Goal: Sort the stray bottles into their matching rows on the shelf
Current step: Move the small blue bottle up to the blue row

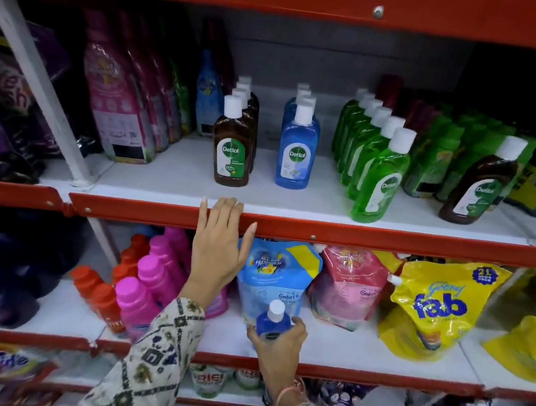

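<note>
- Your left hand is flat and spread wide, its fingertips resting on the red front edge of the upper shelf. It grasps nothing.
- Just above that hand stands the brown row, with the blue row beside it. There is bare shelf between them and in front of them.
- Your right hand is down low, in front of the lower shelf. Its grip is wrapped around the small blue bottle. The white cap pokes up above your fingers, and the bottle's bottom is hidden inside your hand.
- That bottle looks like it belongs in the blue row, which is well above your right hand and a little to the right.
- On the way up, the bottle could bump the red front edge, because that edge sticks out right over it. A bump could knock it loose.
- If you push it in too fast, it could hit the front blue bottle and tip the ones behind.
- The green row leans close on the right, so swing wide and it may topple.
- Far right, a stray brown bottle stands alone. It is still out of place.
</note>
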Tool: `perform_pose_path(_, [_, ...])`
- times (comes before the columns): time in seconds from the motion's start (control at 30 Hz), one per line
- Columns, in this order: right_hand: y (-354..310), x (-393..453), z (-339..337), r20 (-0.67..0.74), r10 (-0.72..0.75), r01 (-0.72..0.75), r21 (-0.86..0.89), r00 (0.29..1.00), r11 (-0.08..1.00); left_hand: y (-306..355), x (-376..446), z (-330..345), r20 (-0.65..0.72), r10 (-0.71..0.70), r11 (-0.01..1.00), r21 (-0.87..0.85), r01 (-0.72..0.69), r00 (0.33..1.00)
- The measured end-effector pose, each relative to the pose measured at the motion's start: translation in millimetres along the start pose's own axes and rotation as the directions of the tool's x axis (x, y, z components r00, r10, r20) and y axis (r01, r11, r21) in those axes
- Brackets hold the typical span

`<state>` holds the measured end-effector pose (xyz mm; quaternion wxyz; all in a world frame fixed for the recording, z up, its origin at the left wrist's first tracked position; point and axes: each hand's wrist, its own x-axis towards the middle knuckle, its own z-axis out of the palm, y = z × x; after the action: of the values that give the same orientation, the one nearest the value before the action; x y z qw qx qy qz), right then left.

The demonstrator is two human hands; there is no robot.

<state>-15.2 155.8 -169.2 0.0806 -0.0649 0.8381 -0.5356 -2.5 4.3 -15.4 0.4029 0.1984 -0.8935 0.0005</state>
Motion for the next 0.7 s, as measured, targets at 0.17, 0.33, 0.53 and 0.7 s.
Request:
perform_pose_path(0.17, [-1,2,2,-0.028,0.011,-0.01,0.033,1.0,0.999,0,0,0,0.016,-0.002,1.0,-0.003,0.002,1.0])
perform_pose_path(0.33, [-27,-3,-30,0.013,-0.094,0.092,0.089,0.995,0.992,-1,0,1,0.003,0.017,1.0,-0.001,-0.017,1.0])
perform_pose_path(0.53, [-85,6,-77,-0.04,-0.301,0.303,0.158,0.953,0.94,-1,0,2,-0.002,0.007,1.0,-0.023,-0.007,1.0])
perform_pose_path(0.7, [-150,15,-114,-0.129,-0.435,0.454,0.228,0.891,0.862,-1,2,0,-0.006,0.012,1.0,-0.022,-0.012,1.0])
